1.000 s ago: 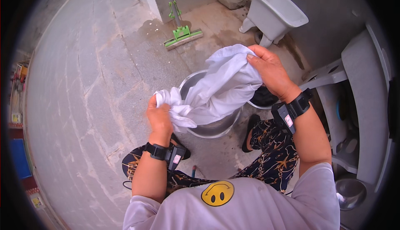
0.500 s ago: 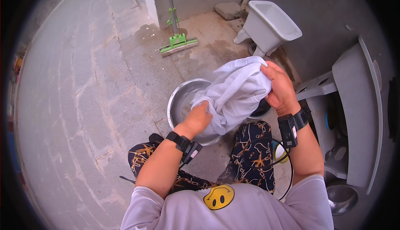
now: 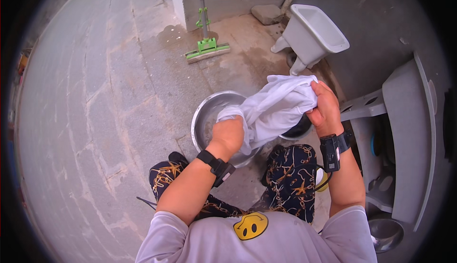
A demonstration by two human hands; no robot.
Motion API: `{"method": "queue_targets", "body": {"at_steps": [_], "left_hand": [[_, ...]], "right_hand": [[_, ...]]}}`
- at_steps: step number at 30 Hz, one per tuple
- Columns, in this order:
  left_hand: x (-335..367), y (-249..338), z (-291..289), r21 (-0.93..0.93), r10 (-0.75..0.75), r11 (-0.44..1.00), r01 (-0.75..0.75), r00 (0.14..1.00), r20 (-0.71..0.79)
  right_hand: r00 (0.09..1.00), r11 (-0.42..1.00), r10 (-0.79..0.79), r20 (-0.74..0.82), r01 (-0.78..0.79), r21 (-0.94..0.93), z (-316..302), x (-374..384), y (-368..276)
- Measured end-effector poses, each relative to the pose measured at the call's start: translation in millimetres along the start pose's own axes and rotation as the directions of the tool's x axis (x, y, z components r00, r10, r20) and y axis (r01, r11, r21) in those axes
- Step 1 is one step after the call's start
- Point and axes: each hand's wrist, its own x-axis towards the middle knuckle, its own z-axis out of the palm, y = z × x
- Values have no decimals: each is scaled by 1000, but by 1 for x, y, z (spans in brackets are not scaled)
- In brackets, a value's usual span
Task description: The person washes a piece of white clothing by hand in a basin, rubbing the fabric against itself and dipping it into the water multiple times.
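Note:
A white cloth (image 3: 276, 108), perhaps a garment, hangs bunched between my two hands. My left hand (image 3: 228, 134) is closed on its lower left end, over the metal basin (image 3: 196, 122). My right hand (image 3: 327, 106) grips the upper right end, with the thumb at its edge and part of the fingers behind it. Part of the cloth covers the right side of the basin. Behind the cloth, a dark round container (image 3: 300, 129) shows only in part.
A green sponge mop (image 3: 207, 49) stands on the paving ahead. To its right are a stone (image 3: 266, 14) and a white ceramic basin (image 3: 319, 29) by the wall. A grey plastic stand (image 3: 409, 134) lies at my right, with a metal bowl (image 3: 386, 234) near its lower end.
The right end of the cloth has shifted slightly right and down with my right hand. My left hand has turned, its back now showing more, and the cloth looks stretched flatter.

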Motion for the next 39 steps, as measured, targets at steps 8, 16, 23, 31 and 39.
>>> {"method": "queue_targets", "body": {"at_steps": [8, 16, 23, 31, 39], "left_hand": [[3, 23, 6, -712, 147, 562, -421, 898, -415], [8, 6, 1, -999, -137, 30, -33, 990, -37], [5, -7, -7, -871, -116, -486, -68, 993, -13], [2, -22, -8, -862, -35, -506, -13, 999, 5], [11, -34, 8, -883, -142, -464, -65, 990, 1]], "right_hand": [[990, 959, 23, 137, 17, -282, 23, -17, 27], [875, 932, 238, 421, -84, -352, 56, -31, 39], [971, 701, 121, 207, 64, -710, -18, 7, 104], [881, 322, 177, 439, 370, -871, -29, 2, 121], [924, 866, 229, 306, -50, -497, -42, -16, 85]]}}
